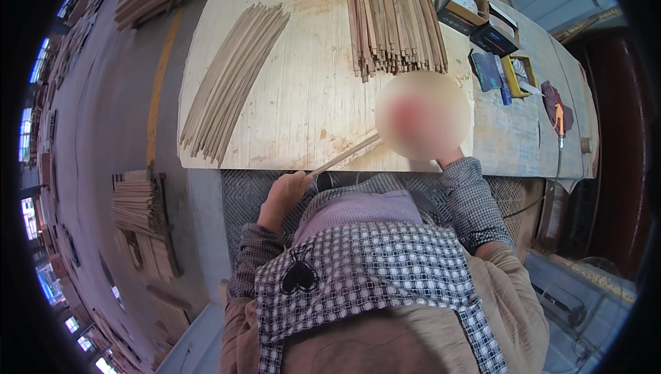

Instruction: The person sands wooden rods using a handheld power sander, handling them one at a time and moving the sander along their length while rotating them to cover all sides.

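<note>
My left hand (pixel 288 191) is closed around the near end of a thin wooden strip (pixel 344 156), just off the front edge of the table. The strip slants up to the right over the tabletop, and its far end runs into a round blurred patch. Most of my right hand (pixel 450 156) lies under that blur. Only its wrist side shows, so I cannot see its fingers or what they hold; a reddish smear is inside the patch. Beyond it lies a thick bundle of brown wooden strips (pixel 396 19). To the left, paler strips (pixel 234 85) are fanned side by side.
Open boxes (pixel 465 5) stand at the far right of the pale board tabletop (pixel 310 98). Nearby are a yellow tray (pixel 518 76), a blue packet (pixel 486 71) and an orange air gun (pixel 559 120) with a hose. More stacked wood (pixel 134 198) sits left of the table.
</note>
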`<state>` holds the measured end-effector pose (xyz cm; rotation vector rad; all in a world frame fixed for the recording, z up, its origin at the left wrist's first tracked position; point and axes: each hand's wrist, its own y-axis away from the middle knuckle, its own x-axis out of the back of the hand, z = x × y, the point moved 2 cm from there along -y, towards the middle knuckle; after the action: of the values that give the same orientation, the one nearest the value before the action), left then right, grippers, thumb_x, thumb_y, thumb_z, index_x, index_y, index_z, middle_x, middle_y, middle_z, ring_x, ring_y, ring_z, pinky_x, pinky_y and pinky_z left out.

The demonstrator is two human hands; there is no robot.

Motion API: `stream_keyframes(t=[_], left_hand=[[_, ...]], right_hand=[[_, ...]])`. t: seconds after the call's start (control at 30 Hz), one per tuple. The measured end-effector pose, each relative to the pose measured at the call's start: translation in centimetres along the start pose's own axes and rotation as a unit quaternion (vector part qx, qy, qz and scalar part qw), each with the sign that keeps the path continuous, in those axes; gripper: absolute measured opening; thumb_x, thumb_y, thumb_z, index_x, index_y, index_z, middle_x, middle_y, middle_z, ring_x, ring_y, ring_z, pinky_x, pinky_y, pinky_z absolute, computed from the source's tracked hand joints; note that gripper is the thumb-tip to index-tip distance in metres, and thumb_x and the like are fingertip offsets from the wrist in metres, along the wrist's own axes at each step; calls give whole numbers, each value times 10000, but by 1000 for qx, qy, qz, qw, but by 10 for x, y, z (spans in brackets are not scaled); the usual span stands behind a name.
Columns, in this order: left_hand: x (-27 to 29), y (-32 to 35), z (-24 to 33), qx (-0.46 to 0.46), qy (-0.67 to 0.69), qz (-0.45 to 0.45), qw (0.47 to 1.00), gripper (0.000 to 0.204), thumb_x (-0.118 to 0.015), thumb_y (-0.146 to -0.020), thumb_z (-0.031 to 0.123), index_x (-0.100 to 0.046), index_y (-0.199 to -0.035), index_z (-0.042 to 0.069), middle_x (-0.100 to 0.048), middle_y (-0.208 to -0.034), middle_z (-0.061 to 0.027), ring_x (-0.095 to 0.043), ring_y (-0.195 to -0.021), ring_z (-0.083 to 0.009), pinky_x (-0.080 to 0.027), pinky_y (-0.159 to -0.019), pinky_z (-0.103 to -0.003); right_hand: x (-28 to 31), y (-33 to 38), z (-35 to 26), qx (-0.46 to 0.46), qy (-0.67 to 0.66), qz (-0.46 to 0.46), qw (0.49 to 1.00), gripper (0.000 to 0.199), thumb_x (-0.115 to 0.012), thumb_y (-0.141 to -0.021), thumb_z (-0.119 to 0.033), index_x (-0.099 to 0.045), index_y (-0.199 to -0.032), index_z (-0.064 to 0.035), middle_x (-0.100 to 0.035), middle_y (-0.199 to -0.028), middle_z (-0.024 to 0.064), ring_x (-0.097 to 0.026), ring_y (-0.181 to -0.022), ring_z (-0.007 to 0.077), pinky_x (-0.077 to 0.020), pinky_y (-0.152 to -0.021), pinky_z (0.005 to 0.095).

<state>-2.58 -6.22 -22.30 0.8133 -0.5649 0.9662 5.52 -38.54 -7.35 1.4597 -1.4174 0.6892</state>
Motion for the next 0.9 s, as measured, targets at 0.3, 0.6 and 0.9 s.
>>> stream_keyframes(t=[0.3,0.6,0.9], left_hand=[[-9,-7,-17,62,97,-58,992,352,-490,-892,356,-595,-809,30,-614,-788,-212,-588,-779,-406,-452,-680,-494],[-17,11,10,-78,-144,143,976,252,-561,-871,269,-492,-719,80,-589,-656,-117,-596,-573,-304,-451,-488,-428],[-25,-7,-9,-35,-95,6,995,300,-477,-910,299,-553,-793,33,-600,-705,-187,-597,-709,-383,-462,-608,-480]], right_hand=[[-74,20,-15,136,-103,-42,984,609,-643,-698,-143,-464,-1274,-230,-485,-1039,270,-549,-933,440,-482,-811,464],[-35,-1,-2,208,6,-10,978,463,-580,-768,-121,-509,-1214,-222,-530,-960,195,-571,-879,381,-493,-739,431],[-104,42,-32,295,-106,48,948,515,-631,-733,-157,-503,-1224,-248,-525,-941,212,-586,-845,359,-493,-729,438]])
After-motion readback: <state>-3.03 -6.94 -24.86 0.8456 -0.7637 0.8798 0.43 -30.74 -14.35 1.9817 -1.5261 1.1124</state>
